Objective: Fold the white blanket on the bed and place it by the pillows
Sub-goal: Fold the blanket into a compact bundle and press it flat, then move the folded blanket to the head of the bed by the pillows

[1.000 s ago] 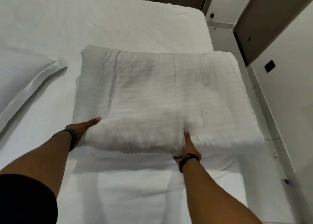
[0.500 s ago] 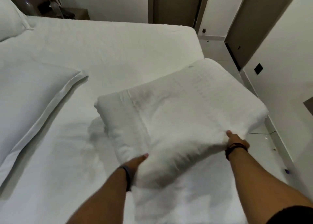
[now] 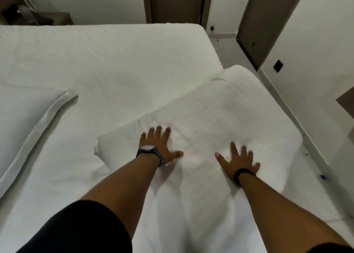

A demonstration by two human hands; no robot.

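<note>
White fabric fills almost the whole view. The folded white blanket (image 3: 220, 122) lies as a thick, soft rectangle on the bed (image 3: 107, 61), at the bed's right side, with its far corner reaching over the mattress edge toward the floor. It lies turned at an angle to the bed edges.

Both hands rest flat on top of the blanket, on the part nearest to the person. The left hand (image 3: 159, 147) has its fingers spread wide and the palm pressed down, grasping nothing; it lies near the blanket's left corner. A dark wristwatch (image 3: 148, 150) sits on its wrist. The right hand (image 3: 238, 162) is also open wide with fingers apart, palm on the cloth, holding nothing. A black band (image 3: 243, 174) goes around this wrist. The two hands are apart from each other, with bare blanket between them. The cloth shows small wrinkles around the left fingers.

Left of the blanket, well apart from it, a white pillow (image 3: 24, 118) with a flat border lies on the bed. A black short sleeve (image 3: 76, 229) covers the left upper arm. Beyond the blanket, on the right, a brown door (image 3: 268, 23) stands in the wall.
</note>
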